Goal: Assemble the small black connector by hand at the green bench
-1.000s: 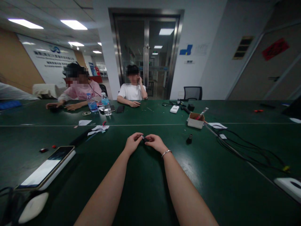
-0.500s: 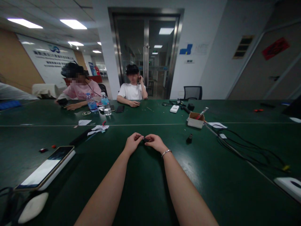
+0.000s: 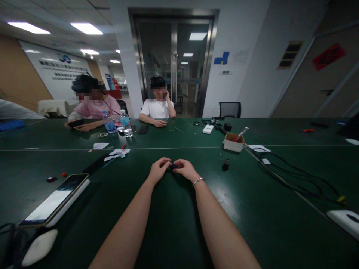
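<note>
Both of my arms reach forward over the dark green table (image 3: 174,216). Between my fingertips is a small black piece (image 3: 174,166), too small and too covered to name its kind. My left hand (image 3: 159,170) pinches its left end, where a small greyish bit shows. The right end sits in the closed fingers of my right hand (image 3: 185,169), which has a silver bracelet (image 3: 198,182) at the wrist. Right of my hands, a small black object with a metallic tip (image 3: 226,164) stands apart on the table.
A phone on a white box (image 3: 57,200) and a white mouse (image 3: 40,246) are at left. Scraps of paper (image 3: 116,154) and two water bottles (image 3: 126,125) lie beyond. A small open carton (image 3: 233,143) and black cables (image 3: 303,175) are at right. Two people (image 3: 158,108) sit opposite.
My hands stay in nearly the same place, with the black piece still between them. Across the table, the person at left has shifted the dark object in their hands slightly.
</note>
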### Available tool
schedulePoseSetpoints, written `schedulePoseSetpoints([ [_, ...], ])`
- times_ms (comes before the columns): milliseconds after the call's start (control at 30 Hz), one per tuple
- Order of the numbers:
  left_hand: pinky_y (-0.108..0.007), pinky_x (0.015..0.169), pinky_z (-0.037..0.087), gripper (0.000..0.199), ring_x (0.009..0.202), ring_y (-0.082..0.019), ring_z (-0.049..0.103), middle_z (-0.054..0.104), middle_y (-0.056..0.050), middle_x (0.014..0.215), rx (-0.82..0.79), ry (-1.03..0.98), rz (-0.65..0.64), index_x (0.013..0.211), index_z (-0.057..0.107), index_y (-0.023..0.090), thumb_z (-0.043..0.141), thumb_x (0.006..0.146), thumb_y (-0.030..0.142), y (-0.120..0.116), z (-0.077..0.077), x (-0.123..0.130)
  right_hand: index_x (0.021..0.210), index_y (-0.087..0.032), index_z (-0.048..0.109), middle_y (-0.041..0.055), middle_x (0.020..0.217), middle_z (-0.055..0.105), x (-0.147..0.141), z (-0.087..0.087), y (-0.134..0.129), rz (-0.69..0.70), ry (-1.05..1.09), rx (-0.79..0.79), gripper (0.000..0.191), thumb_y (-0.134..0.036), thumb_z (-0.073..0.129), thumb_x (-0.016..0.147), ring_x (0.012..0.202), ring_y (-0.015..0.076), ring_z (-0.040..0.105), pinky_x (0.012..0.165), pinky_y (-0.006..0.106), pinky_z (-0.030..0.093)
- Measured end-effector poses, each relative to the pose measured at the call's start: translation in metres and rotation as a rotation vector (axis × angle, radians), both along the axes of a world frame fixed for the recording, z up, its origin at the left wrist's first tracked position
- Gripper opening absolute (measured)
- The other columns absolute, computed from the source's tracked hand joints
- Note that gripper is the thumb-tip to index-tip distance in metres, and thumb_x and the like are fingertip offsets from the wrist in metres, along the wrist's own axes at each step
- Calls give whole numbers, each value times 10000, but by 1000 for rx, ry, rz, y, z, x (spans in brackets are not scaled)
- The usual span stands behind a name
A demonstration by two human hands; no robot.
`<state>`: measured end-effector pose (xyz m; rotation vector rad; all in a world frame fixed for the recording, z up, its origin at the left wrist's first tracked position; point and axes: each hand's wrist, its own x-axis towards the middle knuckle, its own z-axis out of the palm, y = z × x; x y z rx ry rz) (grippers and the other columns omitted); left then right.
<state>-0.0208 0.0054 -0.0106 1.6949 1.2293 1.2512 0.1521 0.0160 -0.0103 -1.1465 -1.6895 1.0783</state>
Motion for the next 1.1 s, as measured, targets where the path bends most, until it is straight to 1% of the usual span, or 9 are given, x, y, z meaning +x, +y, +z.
schedulePoseSetpoints([
  [167,-324,799,499,268,875,-187,636,686,-62,953,28,-8,-29,974,669,202,588,766,351,2,-2,-1,838,-149,646,17,785,668,0,-2,1,-9,16,14,276,-122,737,579,706,131,612,721,291,498],
  [300,-329,835,488,266,907,-187,637,687,-62,979,30,-5,-31,981,669,204,595,768,347,3,-3,-3,839,-144,649,23,794,668,1,-2,1,-15,0,21,272,-132,739,583,713,133,608,729,296,492],
  [400,-328,808,492,277,874,-187,641,692,-65,947,12,-8,-23,966,665,195,603,762,372,3,-4,-3,842,-143,649,23,801,667,1,-1,0,-15,-2,24,271,-134,740,587,712,131,603,729,296,490],
  [667,-302,706,479,307,759,-175,623,682,-54,820,5,24,52,855,650,180,591,751,462,3,-4,-2,840,-140,646,26,809,665,0,3,-2,-15,-2,2,261,-108,731,596,710,125,601,717,283,483],
  [833,-280,675,468,336,731,-163,613,676,-50,800,-28,37,56,860,649,169,581,749,479,4,-5,-1,852,-141,644,12,794,650,0,0,-1,-3,-18,17,258,-130,721,605,694,117,580,695,271,471],
  [933,-271,647,467,341,705,-155,604,666,-43,772,-40,28,82,858,649,162,589,740,477,6,-6,-1,852,-155,655,10,823,625,-1,-2,-2,-50,-102,94,243,-164,715,617,729,126,564,714,280,455],
  [1033,-266,617,479,334,696,-150,598,658,-42,781,-57,-33,117,871,640,162,595,738,465,8,-8,-2,808,-169,679,24,849,595,-1,-1,-3,-175,-303,257,211,-197,741,609,856,174,515,788,315,410],
  [1100,-266,618,493,323,722,-150,604,658,-52,823,-63,-108,152,892,627,158,594,745,444,9,-9,-3,793,-172,689,35,824,590,1,1,-5,-222,-421,301,206,-242,760,613,909,206,464,810,329,373],
])
